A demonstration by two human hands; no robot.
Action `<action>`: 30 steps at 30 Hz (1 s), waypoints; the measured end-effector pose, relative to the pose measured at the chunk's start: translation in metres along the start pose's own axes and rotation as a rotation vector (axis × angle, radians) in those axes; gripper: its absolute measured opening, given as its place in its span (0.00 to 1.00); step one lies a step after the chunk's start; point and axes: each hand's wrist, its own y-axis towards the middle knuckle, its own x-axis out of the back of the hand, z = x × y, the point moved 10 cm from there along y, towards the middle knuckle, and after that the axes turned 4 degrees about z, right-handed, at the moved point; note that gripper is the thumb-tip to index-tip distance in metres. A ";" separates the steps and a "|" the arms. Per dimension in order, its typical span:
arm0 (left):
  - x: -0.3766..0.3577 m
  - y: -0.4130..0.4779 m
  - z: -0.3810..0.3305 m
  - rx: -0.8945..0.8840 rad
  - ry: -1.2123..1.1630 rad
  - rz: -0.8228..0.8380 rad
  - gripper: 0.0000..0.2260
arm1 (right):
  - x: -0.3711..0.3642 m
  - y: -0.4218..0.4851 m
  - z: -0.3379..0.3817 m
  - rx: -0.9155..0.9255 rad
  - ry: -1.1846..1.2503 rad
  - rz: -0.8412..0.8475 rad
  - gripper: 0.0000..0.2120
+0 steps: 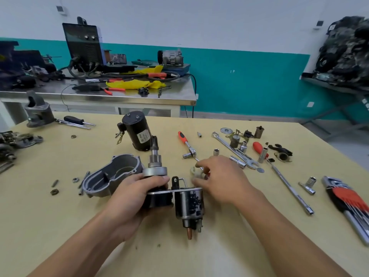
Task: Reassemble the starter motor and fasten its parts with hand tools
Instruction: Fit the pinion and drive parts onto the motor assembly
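Slippage is the risk: I'm gripping the motor (pixel 157 196) w/ only my left hand (pixel 137 194), fingers wrapped round its body, solenoid (pixel 188 204) hanging off the right side, so it could be twisting out. My right hand (pixel 217 176) is pinching a pale fork (pixel 196 171), blurry, just above the solenoid; it could be dropping. Both are sitting mid-tabletop, nearer the front edge.

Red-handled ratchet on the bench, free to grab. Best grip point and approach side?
Take the ratchet by its red handle, coming from above with the fingers across it. It lies flat on the table, handle pointing away from the person and clear of other parts. The head end has a socket on it and sits close to the right hand, so it is more crowded.
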 end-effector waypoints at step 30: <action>0.019 0.006 0.002 0.079 0.700 -0.023 0.20 | 0.012 -0.009 -0.009 -0.126 0.086 -0.100 0.21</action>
